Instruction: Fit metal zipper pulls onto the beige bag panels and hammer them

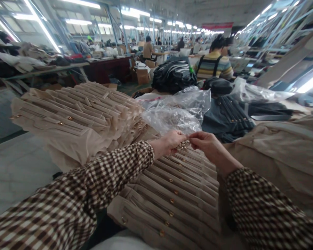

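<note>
While the left hand (167,143) and the right hand (206,145) come together over a beige stack (172,194) of pleated fabric panels, their fingertips close from either side on a small cluster of gold fittings (183,145); the exact kind of fitting is too small to tell. The cluster sits between the hands, just above the stack, and neither hand touches the panels. Checked sleeves (67,198) run from both wrists toward the camera. Each panel has narrow stitched pleats and small gold studs (170,181) along it. Just beyond the hands lies a crumpled clear plastic bag (169,118) with more gold pieces inside, beside a second beige stack (73,118) on the left and dark panels (226,119) with gold studs on the right. A loose beige cloth (276,156) lies at the right edge, and the stacks rest on a pale table (15,166). Farther off, a black bag (173,76) sits near a seated co-worker (215,66) in a striped top, with cardboard boxes (142,74) and long rows of workbenches behind.
</note>
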Tool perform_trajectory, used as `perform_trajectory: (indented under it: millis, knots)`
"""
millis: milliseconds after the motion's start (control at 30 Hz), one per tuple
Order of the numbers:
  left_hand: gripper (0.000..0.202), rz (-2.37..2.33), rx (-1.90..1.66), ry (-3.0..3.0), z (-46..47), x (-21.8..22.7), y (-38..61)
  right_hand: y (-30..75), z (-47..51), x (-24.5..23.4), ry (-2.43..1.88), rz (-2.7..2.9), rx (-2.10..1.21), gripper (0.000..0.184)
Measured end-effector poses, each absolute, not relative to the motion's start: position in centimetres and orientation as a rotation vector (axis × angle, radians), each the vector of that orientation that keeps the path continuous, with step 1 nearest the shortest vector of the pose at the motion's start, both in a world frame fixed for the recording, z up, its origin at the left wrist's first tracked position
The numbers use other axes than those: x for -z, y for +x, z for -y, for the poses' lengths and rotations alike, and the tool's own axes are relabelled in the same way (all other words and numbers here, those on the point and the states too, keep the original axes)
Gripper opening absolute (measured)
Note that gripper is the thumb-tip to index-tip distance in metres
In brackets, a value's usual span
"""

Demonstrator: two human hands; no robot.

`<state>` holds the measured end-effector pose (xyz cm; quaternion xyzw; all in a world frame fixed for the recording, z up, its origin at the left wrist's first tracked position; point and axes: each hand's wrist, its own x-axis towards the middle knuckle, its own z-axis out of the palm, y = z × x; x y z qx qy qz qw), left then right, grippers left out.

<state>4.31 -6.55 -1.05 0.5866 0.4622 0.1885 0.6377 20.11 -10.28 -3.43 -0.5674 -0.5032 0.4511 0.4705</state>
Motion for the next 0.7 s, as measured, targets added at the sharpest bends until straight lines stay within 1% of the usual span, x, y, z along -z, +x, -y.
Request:
perform_trajectory:
  millis: [100,200,400,533,667,700]
  knots:
    - [0.025,-1.072,-0.384,1.416,5.1,1.6,4.7,21.8,9.2,4.3,-1.476,1.305,-1.081,0.032]
    - [0.025,-1.116,-0.325,1.526,4.2,2.4,4.9,22.7,8.6,6.2,-1.589,1.385,-1.08,0.029]
    - [0.035,-1.254,-0.226,1.751,2.7,3.2,5.9,23.1,7.4,9.7,-1.771,1.527,-0.999,0.022]
    - [0.028,-1.286,-0.21,1.797,1.5,3.0,7.1,23.7,6.1,10.4,-1.826,1.632,-0.873,0.02]
    - [0.007,-1.28,-0.208,1.762,0.5,2.7,7.8,24.7,5.0,10.3,-1.827,1.754,-0.883,0.023]
    - [0.013,-1.271,-0.215,1.742,0.3,2.7,7.9,25.0,4.8,10.2,-1.813,1.79,-0.919,0.025]
